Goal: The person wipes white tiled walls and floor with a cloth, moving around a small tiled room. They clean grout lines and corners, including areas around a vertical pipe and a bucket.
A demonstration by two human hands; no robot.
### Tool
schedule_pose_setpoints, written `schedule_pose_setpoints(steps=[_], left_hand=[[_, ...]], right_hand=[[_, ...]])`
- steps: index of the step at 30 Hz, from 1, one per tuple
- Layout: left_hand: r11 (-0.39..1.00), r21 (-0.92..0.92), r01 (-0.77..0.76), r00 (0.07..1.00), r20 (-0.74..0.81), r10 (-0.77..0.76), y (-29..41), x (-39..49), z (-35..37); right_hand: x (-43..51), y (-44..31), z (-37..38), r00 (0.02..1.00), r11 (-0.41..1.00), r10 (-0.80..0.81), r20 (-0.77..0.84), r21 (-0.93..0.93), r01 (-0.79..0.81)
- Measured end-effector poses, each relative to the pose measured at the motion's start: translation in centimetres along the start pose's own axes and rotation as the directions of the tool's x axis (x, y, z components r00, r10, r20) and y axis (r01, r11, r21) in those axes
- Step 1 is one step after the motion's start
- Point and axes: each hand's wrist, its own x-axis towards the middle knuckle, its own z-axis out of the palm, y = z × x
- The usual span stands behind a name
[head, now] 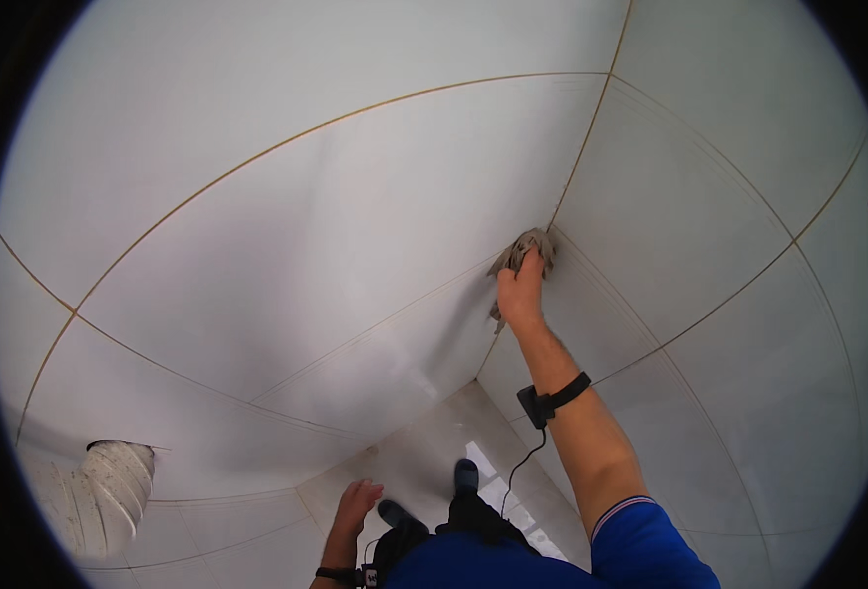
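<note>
My right hand [520, 291] presses a crumpled grey-brown cloth [526, 254] into the corner where two tiled walls meet. Part of the cloth hangs below the hand along the corner joint. Above it, the joint [592, 132] shows as a yellowish-brown line, with a similar line crossing the large glossy white wall tiles [404, 177]. My left hand [360, 501] hangs low near my body, over the floor, holding nothing, its fingers slightly bent and apart.
A flexible white duct [114, 493] comes out of a round hole in the left wall. Beneath me are the tiled floor [419, 442] and my feet in dark slippers [466, 475]. A cable [522, 467] runs down from the band on my right forearm. Dark objects stand at the right rim.
</note>
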Motion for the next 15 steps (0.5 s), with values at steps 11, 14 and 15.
schedule_pose_setpoints(steps=[11, 14, 15], left_hand=[[0.881, 0.055, -0.47, 0.862, -0.189, 0.471, 14.6, -8.8, -10.4], [0.821, 0.102, -0.562, 0.8, -0.184, 0.571, 18.7, -10.6, -11.7], [0.806, 0.108, -0.582, 0.789, -0.166, 0.592, 19.6, -11.0, -11.9]], right_hand=[[-9.0, -6.8, 7.2, 0.97, 0.974, 0.027, 0.242, 0.212, -0.08], [-17.9, -12.8, 12.5, 0.968, 1.0, -0.011, 0.252, 0.017, 0.007], [-20.7, -14.9, 13.6, 0.958, 0.999, -0.017, 0.288, 0.04, 0.006]])
